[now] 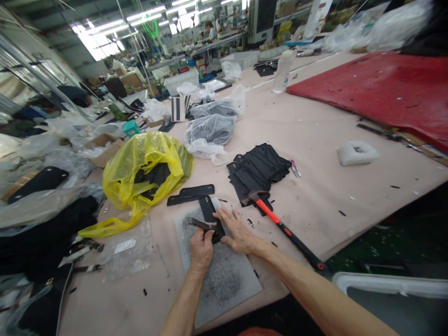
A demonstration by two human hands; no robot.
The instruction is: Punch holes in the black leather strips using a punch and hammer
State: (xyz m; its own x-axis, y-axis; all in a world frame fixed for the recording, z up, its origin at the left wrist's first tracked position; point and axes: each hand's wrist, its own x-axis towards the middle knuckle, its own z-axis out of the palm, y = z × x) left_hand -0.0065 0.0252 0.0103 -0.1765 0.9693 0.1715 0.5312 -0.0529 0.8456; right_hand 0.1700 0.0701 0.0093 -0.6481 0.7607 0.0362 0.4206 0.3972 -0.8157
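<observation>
My left hand [201, 246] is closed around a thin dark metal punch tool [199, 224] that points left and away. My right hand [238, 229] lies flat with fingers spread, pressing a black strap piece [209, 210] onto a grey, pitted cutting pad [224, 275]. The strap runs from under my fingers toward the far edge of the pad. Two more black strips [191, 193] lie just beyond the pad. A hammer with a red and black handle [280, 225] rests to the right of my right hand, its head on a stack of black pieces [259, 169].
A yellow plastic bag [143, 172] with black parts sits at the left. Clear bags [210, 133], a small white block [357, 152], a red mat [385, 88] and a water bottle [282, 71] stand farther off. Black goods and plastic pile along the left edge. A person works far back.
</observation>
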